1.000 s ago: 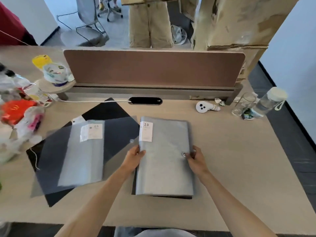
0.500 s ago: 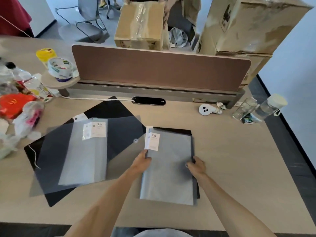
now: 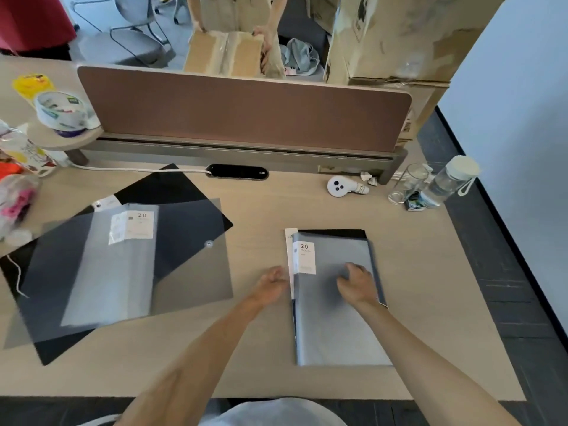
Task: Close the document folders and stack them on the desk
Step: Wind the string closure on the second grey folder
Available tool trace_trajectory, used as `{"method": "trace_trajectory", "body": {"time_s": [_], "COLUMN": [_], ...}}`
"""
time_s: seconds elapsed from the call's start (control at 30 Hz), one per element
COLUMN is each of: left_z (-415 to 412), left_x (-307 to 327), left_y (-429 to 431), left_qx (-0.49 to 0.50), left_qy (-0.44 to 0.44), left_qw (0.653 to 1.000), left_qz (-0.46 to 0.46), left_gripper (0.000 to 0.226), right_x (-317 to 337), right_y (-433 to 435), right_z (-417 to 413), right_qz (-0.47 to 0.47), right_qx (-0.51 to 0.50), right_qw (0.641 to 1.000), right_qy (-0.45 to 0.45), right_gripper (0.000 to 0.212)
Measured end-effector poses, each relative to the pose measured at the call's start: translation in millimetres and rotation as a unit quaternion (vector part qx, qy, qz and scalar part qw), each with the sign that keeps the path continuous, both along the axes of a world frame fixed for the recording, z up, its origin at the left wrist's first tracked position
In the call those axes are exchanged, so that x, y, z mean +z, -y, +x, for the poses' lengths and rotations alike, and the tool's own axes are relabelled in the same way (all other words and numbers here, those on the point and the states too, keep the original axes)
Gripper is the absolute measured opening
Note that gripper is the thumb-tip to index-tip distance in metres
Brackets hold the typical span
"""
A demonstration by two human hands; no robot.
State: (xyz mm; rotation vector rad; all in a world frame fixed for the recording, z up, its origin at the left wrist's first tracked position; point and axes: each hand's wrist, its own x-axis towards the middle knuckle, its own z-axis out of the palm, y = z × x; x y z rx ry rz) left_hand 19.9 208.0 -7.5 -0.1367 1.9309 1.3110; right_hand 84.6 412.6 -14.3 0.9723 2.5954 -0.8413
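A closed grey folder with a white "20" label lies right of centre on the desk, stacked on a closed black folder whose far edge shows. My right hand rests on the grey cover with bent fingers, gripping nothing. Curled into a loose fist, my left hand sits against the folder's left edge. On the left, an open grey translucent folder lies spread over an open black folder.
A brown divider panel runs along the back of the desk. At the back right stand a glass, a water bottle and a small white device. Snack packets and tape rolls crowd the left edge. A person handles cardboard boxes behind the divider.
The closed stack has slid to the right and nearer me. My right hand moved from the folder's right edge onto its cover; my left hand let go of the left edge.
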Motion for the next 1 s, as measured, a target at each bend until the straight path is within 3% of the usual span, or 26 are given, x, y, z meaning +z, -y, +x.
{"method": "trace_trajectory", "body": {"time_s": [0.23,0.5,0.73,0.87,1.0], "left_z": [-15.3,-36.2,-64.0,-76.7,-86.2], "left_x": [5.8,2.8,-11.8,-16.9,-31.0], "left_y": [70.3,188.7,287.9,315.3,336.7], "left_qx": [0.074,0.147,0.161,0.08,-0.005], "left_qy": [-0.079,-0.134,-0.134,-0.163,-0.157], "left_qw": [0.993,0.972,0.964,0.965,0.965], "left_qz": [-0.054,-0.125,-0.165,-0.191,-0.208], "left_gripper": [0.037,0.03,0.037,0.047,0.065], "right_x": [5.2,-10.0,-23.0,-30.9,-30.7], "right_y": [61.7,173.4,251.9,266.3,274.6], "right_z": [-42.5,-81.4,-123.5,-139.8,-153.4], "right_qz": [-0.025,-0.064,-0.105,-0.065,-0.125], "right_qx": [0.129,0.211,0.14,0.094,-0.006], "right_qw": [0.987,0.972,0.983,0.993,0.991], "right_qy": [-0.093,-0.077,-0.047,-0.02,-0.045], "right_gripper": [0.033,0.03,0.034,0.046,0.058]}}
